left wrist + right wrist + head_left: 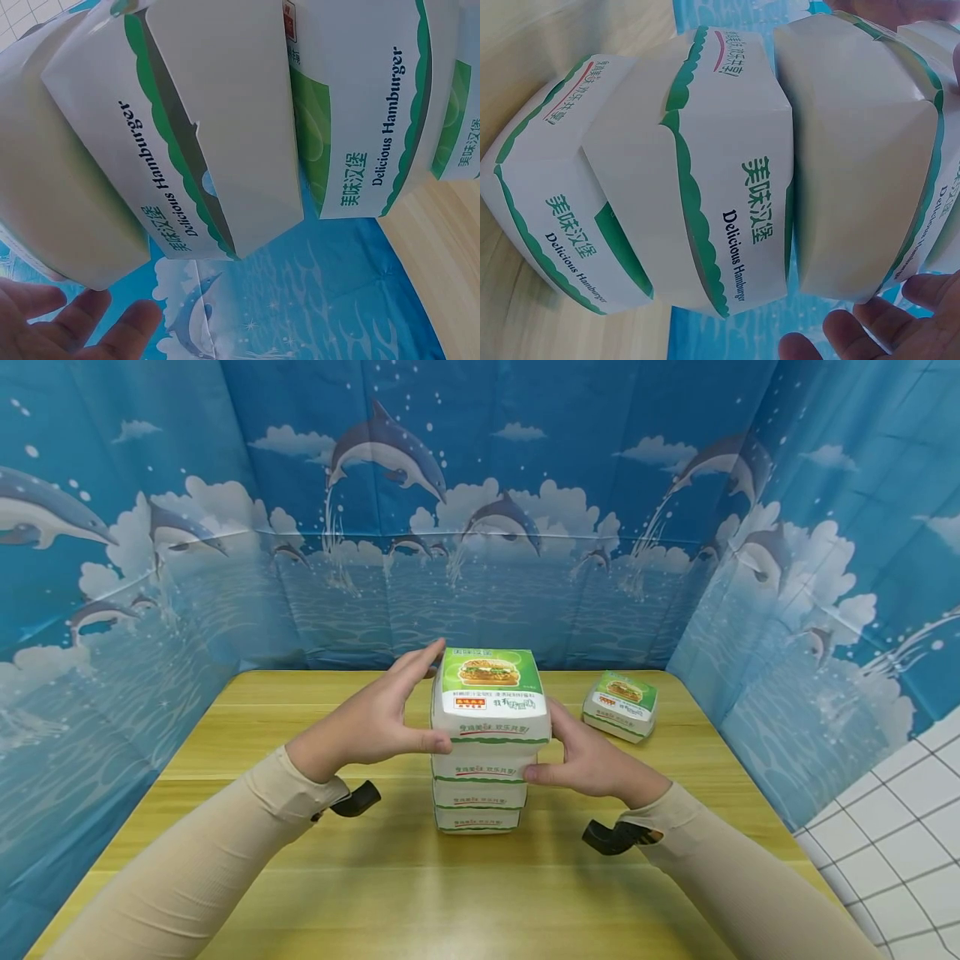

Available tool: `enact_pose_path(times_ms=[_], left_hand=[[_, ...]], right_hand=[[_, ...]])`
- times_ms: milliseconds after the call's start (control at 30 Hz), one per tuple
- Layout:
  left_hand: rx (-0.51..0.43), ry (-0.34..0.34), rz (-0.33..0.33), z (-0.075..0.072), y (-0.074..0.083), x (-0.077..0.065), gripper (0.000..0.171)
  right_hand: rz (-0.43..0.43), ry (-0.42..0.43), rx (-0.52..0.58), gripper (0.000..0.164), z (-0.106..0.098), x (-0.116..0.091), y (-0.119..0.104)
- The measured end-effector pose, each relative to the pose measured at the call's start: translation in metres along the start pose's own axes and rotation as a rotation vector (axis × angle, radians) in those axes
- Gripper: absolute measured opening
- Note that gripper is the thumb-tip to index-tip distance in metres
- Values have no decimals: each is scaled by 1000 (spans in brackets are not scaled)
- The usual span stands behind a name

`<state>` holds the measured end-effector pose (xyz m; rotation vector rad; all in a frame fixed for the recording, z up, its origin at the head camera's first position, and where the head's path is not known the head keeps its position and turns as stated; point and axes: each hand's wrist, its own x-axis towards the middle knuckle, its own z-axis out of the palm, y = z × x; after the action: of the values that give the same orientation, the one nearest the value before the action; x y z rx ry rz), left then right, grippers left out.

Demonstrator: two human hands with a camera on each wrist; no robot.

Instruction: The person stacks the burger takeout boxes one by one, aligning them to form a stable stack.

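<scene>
Several white and green hamburger boxes form an upright stack in the head view, with the top box showing a burger picture on its lid. My left hand spans the left side of the top box, thumb at its front corner. In the left wrist view, spread fingertips lie right at that box's edge. At the stack's right side is my right hand, its thumb against the front of the second box. Its other fingers lie loosely extended along the upper boxes in the right wrist view.
Another hamburger box sits apart on the wooden table, back right. Blue dolphin curtains rise behind and beside the table. A white tiled surface shows at the right. Each wrist carries a black device.
</scene>
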<state>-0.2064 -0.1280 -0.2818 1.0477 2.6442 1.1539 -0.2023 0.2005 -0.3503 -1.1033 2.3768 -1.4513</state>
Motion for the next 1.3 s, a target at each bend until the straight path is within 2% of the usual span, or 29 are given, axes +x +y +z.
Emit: enact_pose_path(times_ms=[1300], left_hand=[[0,-1,6,2,1,-1,130]], right_hand=[[-11,4,-3,94,0,-3,1]])
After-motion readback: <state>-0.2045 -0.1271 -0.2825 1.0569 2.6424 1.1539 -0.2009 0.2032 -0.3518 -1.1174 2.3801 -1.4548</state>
